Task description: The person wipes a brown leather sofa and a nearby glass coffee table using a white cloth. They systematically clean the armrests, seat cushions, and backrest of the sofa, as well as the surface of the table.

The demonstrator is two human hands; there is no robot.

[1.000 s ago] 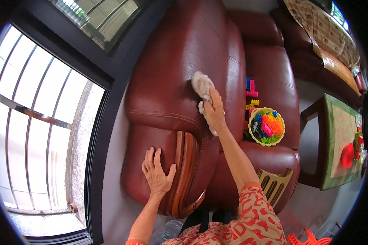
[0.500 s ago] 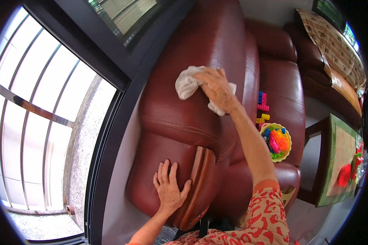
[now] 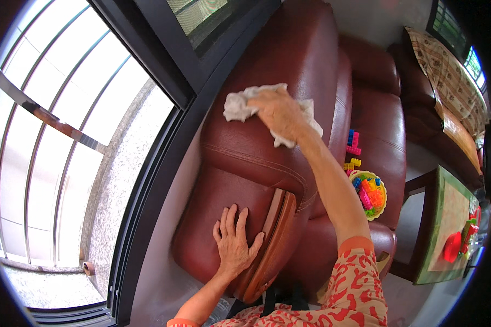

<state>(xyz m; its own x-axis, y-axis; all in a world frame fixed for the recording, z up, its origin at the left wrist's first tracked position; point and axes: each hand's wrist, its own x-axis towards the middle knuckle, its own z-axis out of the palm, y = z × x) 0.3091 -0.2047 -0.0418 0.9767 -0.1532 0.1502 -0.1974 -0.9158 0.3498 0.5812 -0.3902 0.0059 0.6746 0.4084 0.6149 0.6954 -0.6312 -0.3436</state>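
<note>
Under my right hand (image 3: 281,114) a crumpled white cloth (image 3: 240,106) is pressed onto the top of the brown leather sofa's backrest (image 3: 289,65). Parts of the cloth stick out on both sides of the hand, whose fingers are curled over it and slightly blurred. My left hand (image 3: 234,242) lies flat with fingers spread on the leather sofa arm (image 3: 196,234), beside its wooden trim (image 3: 273,240). Nothing is in the left hand.
On the seat to the right stand a yellow basket of colourful toy blocks (image 3: 384,204) and loose blocks (image 3: 353,143). A green-edged table (image 3: 442,218) holds red items. Left of the sofa is a dark-framed window (image 3: 147,141) with bars. Another sofa (image 3: 420,76) stands far right.
My right hand has swept the cloth slightly left over the backrest, and the cloth is spread wider. My left hand stays on the sofa arm. The whole view has shifted a little.
</note>
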